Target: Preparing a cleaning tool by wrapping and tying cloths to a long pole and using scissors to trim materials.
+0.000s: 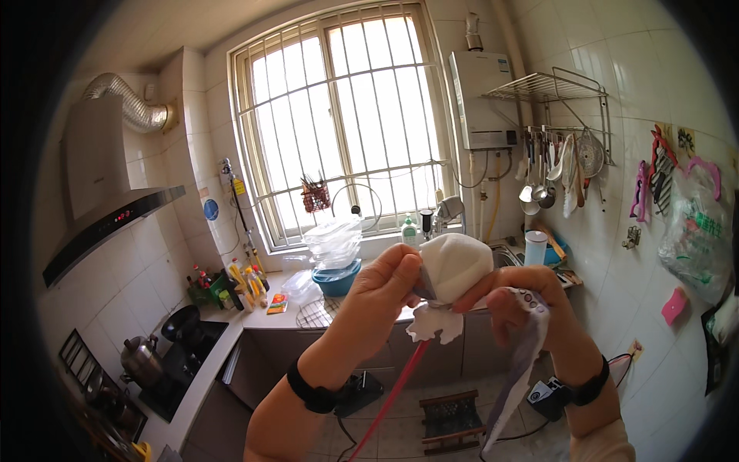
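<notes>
A white, rounded, cup-shaped cloth piece (458, 262) is held up in front of me between both hands. My left hand (379, 286) pinches its left edge, where a greyish patch shows, between thumb and fingers. From the right, my right hand (550, 283) grips its lower edge with bent fingers. Over those fingers hangs a long pale grey and white strip (523, 362), with a row of small rings near its top. A ragged white scrap (436, 323) dangles beneath the cup, and a thin pink rod or strap (394, 396) slants down from there.
Ahead runs a counter with a blue basin (336, 279) under clear plastic containers, bottles (250, 285) and a wire rack (317, 313). A kettle (143, 358) sits on the stove at left. Utensils (550, 181) hang at right. On the floor stands a low folding stool (450, 422).
</notes>
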Demonstrator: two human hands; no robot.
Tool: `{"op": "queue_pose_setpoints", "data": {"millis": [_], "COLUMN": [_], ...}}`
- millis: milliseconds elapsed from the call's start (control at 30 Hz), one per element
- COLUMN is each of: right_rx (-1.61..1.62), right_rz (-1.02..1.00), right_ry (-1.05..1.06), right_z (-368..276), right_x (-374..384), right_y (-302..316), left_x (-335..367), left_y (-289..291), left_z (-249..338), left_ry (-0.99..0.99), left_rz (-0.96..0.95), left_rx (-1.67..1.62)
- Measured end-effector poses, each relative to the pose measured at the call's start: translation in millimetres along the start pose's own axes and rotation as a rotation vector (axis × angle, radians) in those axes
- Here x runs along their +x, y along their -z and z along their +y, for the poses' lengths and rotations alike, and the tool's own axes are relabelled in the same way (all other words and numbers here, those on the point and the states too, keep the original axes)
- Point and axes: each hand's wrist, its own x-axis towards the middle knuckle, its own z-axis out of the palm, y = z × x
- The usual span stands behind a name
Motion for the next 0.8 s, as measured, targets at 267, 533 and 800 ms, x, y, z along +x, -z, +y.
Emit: {"op": "queue_pose_setpoints", "data": {"millis": [267,533,800], "right_rx": [-0.105,-0.785,-0.783], "right_rz": [0.048,0.244,0.240], "right_ry": [0.088,0.341,0.414], "right_z": [24,23,19], "right_x": [7,9,14], "right_y": [-3,-24,-26], "left_x": [7,-18,-6], "left_y": [4,-14,-18], "left_z": [2,15,24], "left_ry": [0.107,0.013,-0.443], "left_rz": [-0.004,-0.139,-0.173], "left_rx": [0.191,0.788,1.008]}}
